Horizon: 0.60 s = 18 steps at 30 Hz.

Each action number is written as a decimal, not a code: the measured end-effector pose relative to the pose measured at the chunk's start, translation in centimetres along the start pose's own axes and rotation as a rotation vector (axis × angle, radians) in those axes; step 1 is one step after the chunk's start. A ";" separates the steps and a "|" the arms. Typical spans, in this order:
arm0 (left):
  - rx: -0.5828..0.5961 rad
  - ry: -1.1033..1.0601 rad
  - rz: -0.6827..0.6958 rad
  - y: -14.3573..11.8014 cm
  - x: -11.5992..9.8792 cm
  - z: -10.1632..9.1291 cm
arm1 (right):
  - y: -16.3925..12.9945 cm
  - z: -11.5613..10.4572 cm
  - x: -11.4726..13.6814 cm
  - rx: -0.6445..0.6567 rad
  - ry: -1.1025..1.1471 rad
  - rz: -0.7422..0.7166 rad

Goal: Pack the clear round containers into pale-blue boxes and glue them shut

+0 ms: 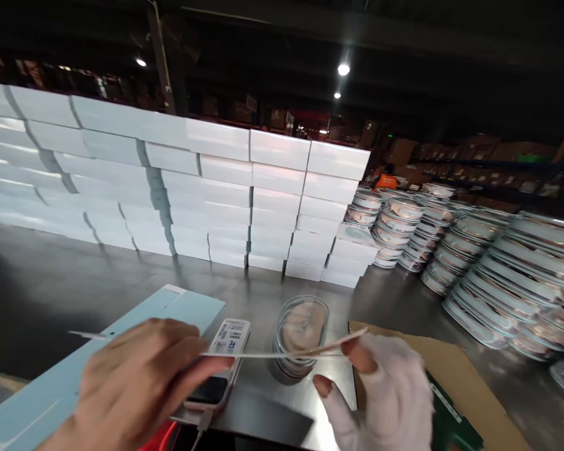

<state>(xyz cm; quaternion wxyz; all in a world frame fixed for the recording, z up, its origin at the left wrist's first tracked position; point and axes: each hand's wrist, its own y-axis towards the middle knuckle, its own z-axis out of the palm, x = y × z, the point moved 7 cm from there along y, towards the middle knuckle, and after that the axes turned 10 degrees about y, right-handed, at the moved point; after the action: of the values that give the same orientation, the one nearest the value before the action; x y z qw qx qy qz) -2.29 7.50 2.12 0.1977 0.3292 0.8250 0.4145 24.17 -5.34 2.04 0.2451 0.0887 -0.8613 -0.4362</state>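
strip [272, 354] of thin white card stretches flat between both hands above the metal table [51, 282]. left hand [136, 382] pinches one end, gloved right hand [380, 388] pinches the other. phone [219, 369] beneath, jar [301, 335] just behind, white boxes [216, 194] far back.

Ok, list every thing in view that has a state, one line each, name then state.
left hand: bare, pinching one end of the strip
right hand: in a white glove, pinching the other end
thin white strip: stretched level between both hands
round clear container: upright on the metal table, filled
handheld device: lying flat, cable plugged in
white boxes: closed, stacked in rows
lidded round containers: stacked in columns
cardboard sheet: lying flat
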 end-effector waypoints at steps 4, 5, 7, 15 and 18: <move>-0.039 -0.253 -0.017 0.8 -2.6 1.6 | 0.0 2.4 -2.5 0.520 0.486 0.497; -0.023 -0.273 -0.065 1.0 -2.7 2.1 | -0.2 2.6 -2.5 0.659 0.622 0.661; 0.107 -0.311 -0.087 1.3 -3.7 3.5 | 0.4 1.9 -1.9 0.737 0.761 0.834; 1.012 -0.903 -0.142 1.4 -8.3 8.7 | 4.3 -2.6 -1.4 0.351 0.484 0.539; 0.808 -1.111 -0.430 1.2 -6.1 11.0 | 3.2 -5.5 -2.2 -0.096 0.157 0.316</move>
<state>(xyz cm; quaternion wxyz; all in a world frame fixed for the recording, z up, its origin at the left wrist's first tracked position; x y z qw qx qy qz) 9.04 9.85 -2.99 0.5283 0.3693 0.7379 -0.2002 29.07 -6.51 6.60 0.3810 -0.0259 -0.8210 -0.4244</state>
